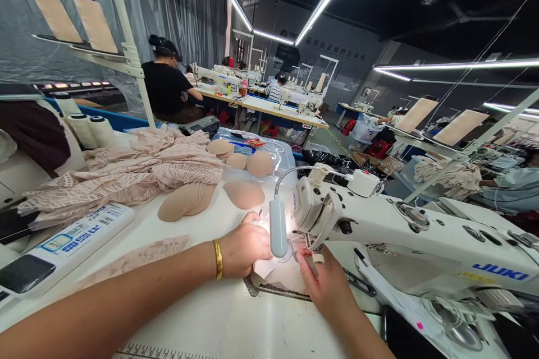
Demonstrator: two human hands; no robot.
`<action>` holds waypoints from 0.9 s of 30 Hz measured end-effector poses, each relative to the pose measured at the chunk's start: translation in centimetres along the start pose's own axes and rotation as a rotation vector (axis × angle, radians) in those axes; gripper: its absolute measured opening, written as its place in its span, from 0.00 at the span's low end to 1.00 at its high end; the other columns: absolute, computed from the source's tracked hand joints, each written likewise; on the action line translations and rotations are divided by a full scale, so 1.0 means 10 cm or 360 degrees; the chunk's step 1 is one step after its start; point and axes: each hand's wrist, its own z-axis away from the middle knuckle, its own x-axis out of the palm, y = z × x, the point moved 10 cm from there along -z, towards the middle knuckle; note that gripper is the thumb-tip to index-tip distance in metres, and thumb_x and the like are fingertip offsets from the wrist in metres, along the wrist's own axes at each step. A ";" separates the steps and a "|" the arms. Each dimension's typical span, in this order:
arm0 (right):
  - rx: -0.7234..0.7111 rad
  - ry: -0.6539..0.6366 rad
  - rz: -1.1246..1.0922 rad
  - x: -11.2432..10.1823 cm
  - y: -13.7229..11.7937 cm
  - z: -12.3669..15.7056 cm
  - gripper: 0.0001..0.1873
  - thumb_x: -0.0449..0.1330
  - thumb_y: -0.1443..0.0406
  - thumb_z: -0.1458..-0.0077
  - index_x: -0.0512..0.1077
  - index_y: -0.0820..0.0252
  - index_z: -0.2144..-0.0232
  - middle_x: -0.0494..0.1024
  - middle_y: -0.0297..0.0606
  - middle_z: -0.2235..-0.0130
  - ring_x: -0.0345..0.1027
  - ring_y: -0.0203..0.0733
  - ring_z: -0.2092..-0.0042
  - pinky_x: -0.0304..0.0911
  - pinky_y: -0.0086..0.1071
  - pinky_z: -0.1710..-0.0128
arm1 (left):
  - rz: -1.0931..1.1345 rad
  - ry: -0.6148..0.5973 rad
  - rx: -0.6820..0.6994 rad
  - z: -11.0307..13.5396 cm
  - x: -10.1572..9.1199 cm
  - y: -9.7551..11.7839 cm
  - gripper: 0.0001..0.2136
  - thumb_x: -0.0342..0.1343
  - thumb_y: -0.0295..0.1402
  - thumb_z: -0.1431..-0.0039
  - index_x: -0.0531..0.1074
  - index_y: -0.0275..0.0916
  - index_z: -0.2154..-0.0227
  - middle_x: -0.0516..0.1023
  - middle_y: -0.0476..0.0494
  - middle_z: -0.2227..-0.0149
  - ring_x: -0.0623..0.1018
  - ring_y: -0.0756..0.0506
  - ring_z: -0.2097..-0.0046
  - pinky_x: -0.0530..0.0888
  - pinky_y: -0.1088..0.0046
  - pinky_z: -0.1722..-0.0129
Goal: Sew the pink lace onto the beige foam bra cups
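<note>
My left hand (244, 247), with a gold bangle on the wrist, rests curled on a pale piece of fabric (269, 272) under the needle of a white JUKI sewing machine (421, 235). My right hand (322, 280) lies just right of the needle, fingers pinched on the same fabric below the presser foot. A small gooseneck lamp (278, 227) glows between my hands and hides part of the fabric. Beige foam bra cups (244, 193) lie beyond my left hand.
A heap of pink lace (138, 171) covers the table's left. A control box (63, 244) sits near the left edge, thread cones (90, 129) behind it. A clear plastic bin (269, 151) holds more cups. Other people sew at tables behind.
</note>
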 end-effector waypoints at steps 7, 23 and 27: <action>-0.0019 0.0009 0.0003 -0.03 -0.04 -0.01 0.07 0.51 0.65 0.28 0.69 0.55 0.59 0.79 0.45 0.61 0.77 0.51 0.60 0.77 0.46 0.64 | -0.0042 0.0010 0.0000 0.01 0.03 0.00 0.05 0.61 0.28 0.43 0.77 0.46 0.66 0.80 0.46 0.65 0.75 0.41 0.61 0.61 0.50 0.43; -0.0027 0.0033 -0.0036 -0.05 -0.04 0.01 0.05 0.54 0.68 0.30 0.68 0.53 0.58 0.79 0.46 0.61 0.78 0.55 0.58 0.77 0.52 0.60 | -0.0101 0.0056 -0.0034 0.04 0.01 0.01 0.03 0.59 0.27 0.44 0.72 0.41 0.68 0.78 0.48 0.68 0.74 0.43 0.63 0.59 0.52 0.46; -0.0053 0.0031 -0.0054 0.00 -0.01 0.07 0.05 0.53 0.66 0.29 0.68 0.53 0.55 0.80 0.45 0.62 0.78 0.54 0.60 0.77 0.50 0.61 | -0.0161 0.0094 0.0020 0.06 -0.03 0.09 0.02 0.59 0.29 0.41 0.73 0.42 0.66 0.81 0.45 0.63 0.76 0.41 0.60 0.59 0.49 0.44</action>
